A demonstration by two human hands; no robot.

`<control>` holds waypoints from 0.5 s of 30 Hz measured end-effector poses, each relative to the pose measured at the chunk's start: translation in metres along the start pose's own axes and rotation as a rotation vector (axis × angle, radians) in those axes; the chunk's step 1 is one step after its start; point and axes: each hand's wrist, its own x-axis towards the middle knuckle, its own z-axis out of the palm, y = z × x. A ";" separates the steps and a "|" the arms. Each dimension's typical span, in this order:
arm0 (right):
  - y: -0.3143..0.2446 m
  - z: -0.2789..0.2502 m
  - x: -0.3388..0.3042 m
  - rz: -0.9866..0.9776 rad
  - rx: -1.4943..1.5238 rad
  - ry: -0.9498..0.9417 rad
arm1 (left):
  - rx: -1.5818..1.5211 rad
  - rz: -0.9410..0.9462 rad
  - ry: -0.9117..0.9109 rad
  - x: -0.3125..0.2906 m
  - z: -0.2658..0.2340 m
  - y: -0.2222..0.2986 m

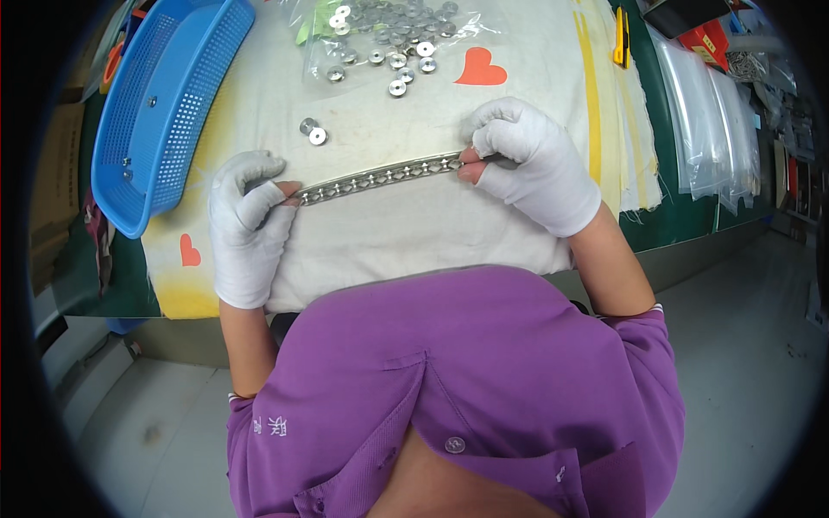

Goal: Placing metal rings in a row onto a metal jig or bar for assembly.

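A silver metal chain strip (380, 179) with a row of openwork links is stretched between my hands over the white cloth (371, 242). My left hand (249, 216), in a white glove with bare thumb and fingertip, pinches its left end. The right end is pinched by my right hand (527, 164), gloved the same way and a little farther from me. Just beyond the strip lie two small round metal pieces (318, 136). More of these metal discs (397, 88) are heaped farther off, on and around a clear plastic bag (475, 26).
A blue perforated basket (164, 121) with a few small metal pieces stands at the left. Clear plastic bags (704, 121) lie on the green tabletop (648, 229) at the right. A yellow cutter knife (622, 39) lies at the far right, near a red packet (704, 43).
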 end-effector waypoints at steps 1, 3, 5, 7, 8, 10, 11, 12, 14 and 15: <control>0.000 0.000 0.000 0.000 0.000 -0.001 | 0.000 -0.001 0.000 0.000 0.000 0.000; -0.002 0.000 0.000 -0.002 -0.011 0.024 | 0.001 -0.003 -0.006 0.000 -0.001 0.001; -0.004 0.000 0.000 0.021 -0.002 0.024 | -0.002 -0.004 -0.002 0.000 0.000 0.001; -0.005 -0.003 0.000 0.042 0.005 0.023 | -0.005 -0.005 0.002 0.001 0.000 0.001; -0.006 -0.006 0.001 0.047 0.022 0.023 | 0.001 -0.006 -0.002 0.000 0.000 0.001; -0.005 -0.010 0.000 0.050 0.039 0.020 | 0.007 -0.010 -0.003 0.000 0.000 0.001; -0.005 -0.012 0.000 0.086 0.035 0.011 | 0.008 -0.009 -0.005 0.000 -0.001 0.001; -0.005 -0.013 0.000 0.122 0.030 0.001 | 0.010 -0.008 -0.006 0.000 -0.001 0.001; -0.004 -0.012 0.000 0.105 0.011 -0.002 | 0.006 -0.008 -0.001 -0.001 -0.001 -0.001; -0.003 -0.010 0.000 0.091 -0.008 -0.002 | 0.000 -0.005 0.004 -0.001 -0.001 -0.001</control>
